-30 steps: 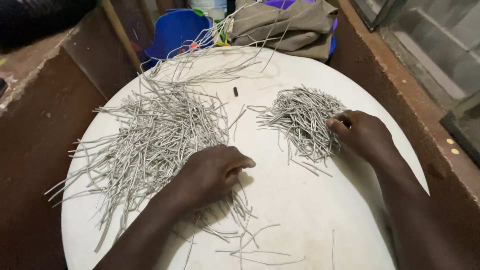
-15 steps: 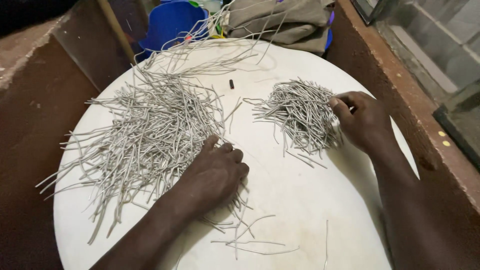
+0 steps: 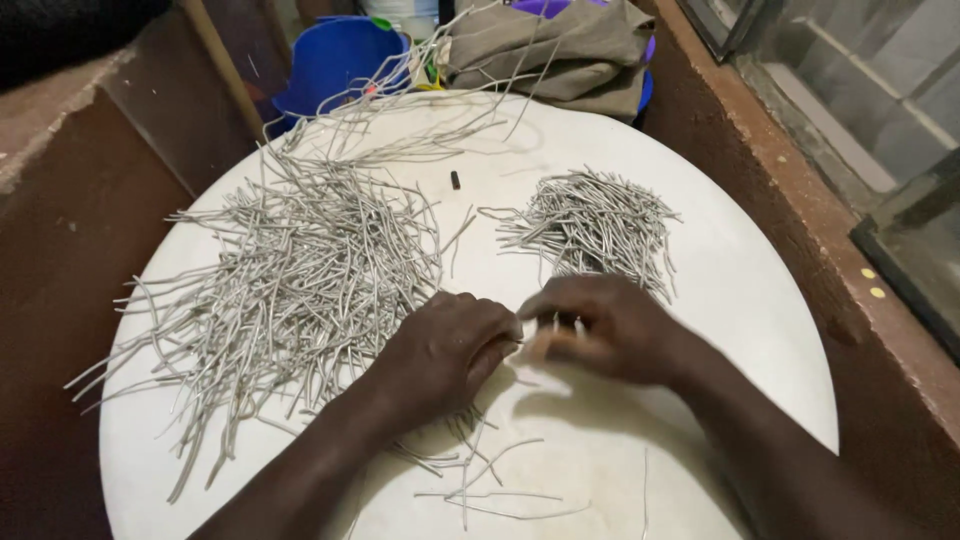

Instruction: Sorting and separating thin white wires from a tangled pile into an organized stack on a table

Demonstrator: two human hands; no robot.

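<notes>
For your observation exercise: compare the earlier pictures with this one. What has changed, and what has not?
The right hand left the small pile and came in to meet the left hand; both now pinch a few grey strips between them. The large pile and round white table are unchanged.

Grey wire pieces [image 3: 300, 270] matt metal; round table [image 3: 740, 300] smooth white; cloth [image 3: 560, 50] wrinkled

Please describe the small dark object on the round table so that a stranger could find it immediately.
On the round white table, look at the far half, in the bare gap between the large loose heap of grey strands and the smaller, tighter pile. There lies a small dark piece, alone. It is the only short, blackish thing; everything around it is long and pale grey.
</notes>
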